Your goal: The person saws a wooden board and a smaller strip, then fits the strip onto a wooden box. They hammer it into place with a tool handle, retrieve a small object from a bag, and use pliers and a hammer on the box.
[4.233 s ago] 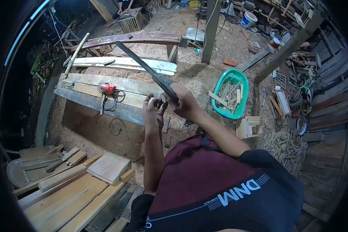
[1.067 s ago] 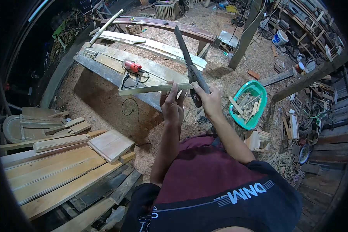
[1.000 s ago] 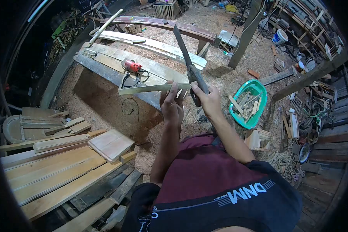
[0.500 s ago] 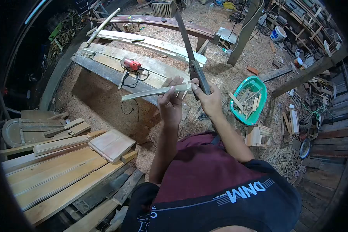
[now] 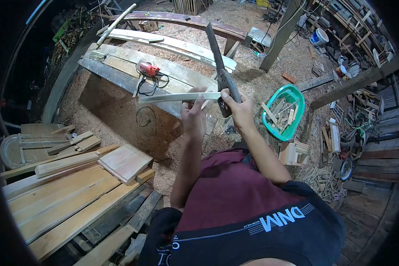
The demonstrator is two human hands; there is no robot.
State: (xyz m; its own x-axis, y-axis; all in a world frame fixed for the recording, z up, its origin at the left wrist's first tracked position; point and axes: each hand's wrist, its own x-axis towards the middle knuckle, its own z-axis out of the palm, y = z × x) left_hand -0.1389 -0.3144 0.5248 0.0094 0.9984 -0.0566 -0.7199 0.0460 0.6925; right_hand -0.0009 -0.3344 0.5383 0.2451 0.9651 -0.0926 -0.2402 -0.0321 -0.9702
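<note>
My left hand (image 5: 194,114) grips a thin pale wooden strip (image 5: 164,97) that runs level out to the left. My right hand (image 5: 238,109) is closed on the dark handle of a long machete-like blade (image 5: 213,44), which points up and away. The blade's base meets the strip's right end, just above my right thumb. Both hands are held up in front of my chest, over a sawdust-covered floor.
A plank workbench (image 5: 133,75) carrying a red power tool (image 5: 149,69) and its cord lies beyond my hands. A green basin (image 5: 295,95) of wood offcuts sits at right. Stacked boards (image 5: 71,195) fill the lower left. Posts, a white bucket (image 5: 317,37) and scrap wood stand at right.
About four seconds ago my left hand held only a small piece; now it holds the long strip. Over the last second the strip tilted a little and came back level.
</note>
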